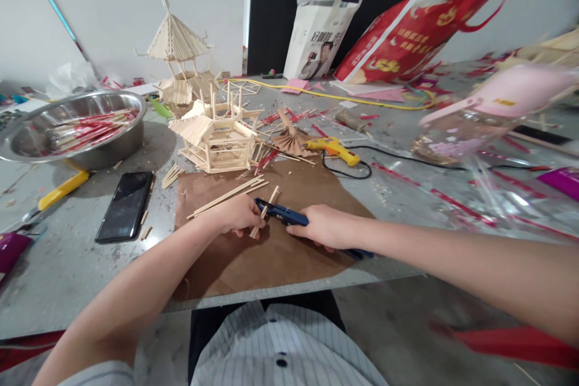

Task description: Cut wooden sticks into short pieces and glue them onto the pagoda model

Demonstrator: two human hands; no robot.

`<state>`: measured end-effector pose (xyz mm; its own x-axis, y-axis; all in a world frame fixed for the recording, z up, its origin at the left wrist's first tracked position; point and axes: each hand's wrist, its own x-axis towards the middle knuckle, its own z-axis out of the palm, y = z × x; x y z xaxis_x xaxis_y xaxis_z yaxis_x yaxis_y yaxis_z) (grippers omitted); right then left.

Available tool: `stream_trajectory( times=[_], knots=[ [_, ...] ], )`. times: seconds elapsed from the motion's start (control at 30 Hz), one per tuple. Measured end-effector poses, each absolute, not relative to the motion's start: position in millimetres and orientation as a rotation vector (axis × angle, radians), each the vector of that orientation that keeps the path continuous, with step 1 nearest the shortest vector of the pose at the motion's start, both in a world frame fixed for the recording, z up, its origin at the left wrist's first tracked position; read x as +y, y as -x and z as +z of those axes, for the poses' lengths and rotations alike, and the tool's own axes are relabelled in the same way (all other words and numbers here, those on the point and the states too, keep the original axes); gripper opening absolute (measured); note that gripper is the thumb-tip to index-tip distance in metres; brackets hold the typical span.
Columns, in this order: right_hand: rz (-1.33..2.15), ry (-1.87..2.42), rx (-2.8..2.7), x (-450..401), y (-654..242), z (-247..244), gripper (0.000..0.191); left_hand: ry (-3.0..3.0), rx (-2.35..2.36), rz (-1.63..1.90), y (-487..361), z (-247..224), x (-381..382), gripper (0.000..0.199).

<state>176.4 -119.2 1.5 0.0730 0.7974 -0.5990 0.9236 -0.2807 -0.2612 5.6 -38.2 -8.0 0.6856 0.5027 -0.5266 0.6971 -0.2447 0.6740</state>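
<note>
My left hand [237,215] is closed on short wooden sticks [272,197], pinching them near the middle of the brown paper [217,271]. In my right hand [323,226] is a blue hand cutter [286,215], gripped by its handles. The cutter's tip meets the sticks right beside my left fingers; whether its jaws are closed is too small to tell. Just beyond my left hand, several longer wooden sticks [228,197] lie on the paper. Behind them stands a partly built wooden stick model [230,145] with a slatted roof piece.
A taller stick pagoda [176,39] stands behind. Left are a steel bowl [131,126] of wrapped sticks, a phone [124,206] and a yellow-handled tool [63,190]. Right are a yellow glue gun [335,149] with its cord, a pink-lidded bottle [461,132] and plastic wrappers [465,208].
</note>
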Motion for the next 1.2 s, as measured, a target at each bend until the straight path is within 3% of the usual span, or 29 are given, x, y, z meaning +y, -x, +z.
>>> stream_trajectory(
  times=[1.03, 1.2],
  knots=[
    [-0.94, -2.17, 1.737, -120, -172, 6, 0.043, -1.807, 0.936, -0.23, -5, -6, -38, 0.015],
    [-0.763, -2.246, 1.901, -122, -176, -6, 0.036, -1.82, 0.937, -0.216, -3, -7, -38, 0.016]
  ],
)
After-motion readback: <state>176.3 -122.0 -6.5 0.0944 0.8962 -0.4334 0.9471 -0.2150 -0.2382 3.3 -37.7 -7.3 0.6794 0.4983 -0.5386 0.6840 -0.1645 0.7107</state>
